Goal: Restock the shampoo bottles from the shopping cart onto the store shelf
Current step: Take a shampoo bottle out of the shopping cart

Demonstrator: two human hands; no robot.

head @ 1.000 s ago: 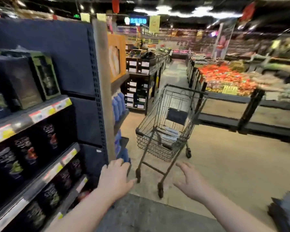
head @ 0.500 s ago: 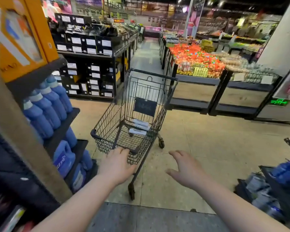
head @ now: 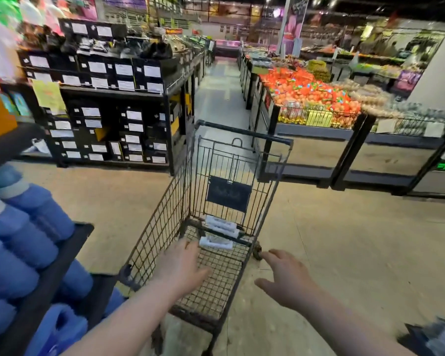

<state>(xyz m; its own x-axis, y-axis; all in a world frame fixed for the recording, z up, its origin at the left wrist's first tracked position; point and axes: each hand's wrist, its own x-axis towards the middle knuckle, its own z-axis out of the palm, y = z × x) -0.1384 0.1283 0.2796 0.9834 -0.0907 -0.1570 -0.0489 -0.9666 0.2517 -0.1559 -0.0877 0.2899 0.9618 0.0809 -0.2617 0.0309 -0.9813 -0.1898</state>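
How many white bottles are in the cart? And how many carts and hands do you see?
White flat bottles lying in the cart: 3
Black wire shopping cart: 1
Bare hands, left hand and right hand, both open: 2
Total: 6

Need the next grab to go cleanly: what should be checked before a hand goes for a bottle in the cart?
1. Stock in the cart: ok. Pale bottles lie on the floor of the cart.
2. Left hand free: ok. It is open, holds nothing and is over the basket, short of the bottles.
3. Right hand free: ok. It is open, outside the cart's right side.
4. Path to the nearest bottle: ok. Nothing lies between it and the left hand.
5. Room on the shelf: cannot tell. Only blue bottles show there.
6. Labels read as shampoo: cannot tell, too blurred.
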